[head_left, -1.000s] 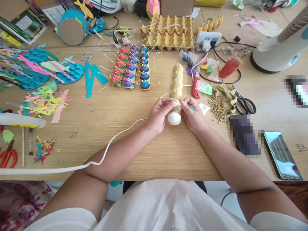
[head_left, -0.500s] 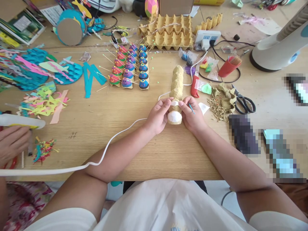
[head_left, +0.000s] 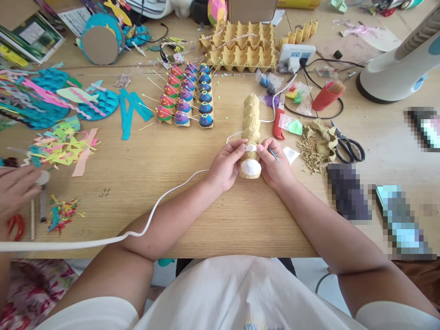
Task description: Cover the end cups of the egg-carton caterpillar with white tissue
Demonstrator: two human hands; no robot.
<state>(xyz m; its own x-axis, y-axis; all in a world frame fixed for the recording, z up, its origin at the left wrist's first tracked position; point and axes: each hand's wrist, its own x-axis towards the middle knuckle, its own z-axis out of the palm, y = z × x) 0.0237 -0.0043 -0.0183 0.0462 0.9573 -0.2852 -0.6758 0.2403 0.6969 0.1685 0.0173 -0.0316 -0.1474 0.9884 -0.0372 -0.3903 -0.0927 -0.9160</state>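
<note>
A strip of bumpy tan egg carton (head_left: 251,118) lies lengthwise before me, its nearest bump covered by a smooth white patch (head_left: 250,167). Over it, a small white strip (head_left: 251,148), perhaps soft clay, is stretched between my two hands. My left hand (head_left: 225,166) pinches the strip's left end between thumb and finger, beside the carton. My right hand (head_left: 276,163) closes on the other end. A thin blue stick (head_left: 274,156) pokes out between the right fingers. Just right of that hand lies a white paper piece (head_left: 291,155).
Painted egg-carton rows (head_left: 184,94) with pins stand behind left. A red-handled knife (head_left: 278,120), black scissors (head_left: 349,145) and carton scraps (head_left: 318,140) lie to the right. A white cable (head_left: 161,197) crosses my left forearm. A co-worker's hand (head_left: 17,185) is at far left.
At far left, the co-worker's hand has shifted and the white bottle it was near no longer shows lengthwise; a red handle shows below. My hands and the white strip have hardly moved.
</note>
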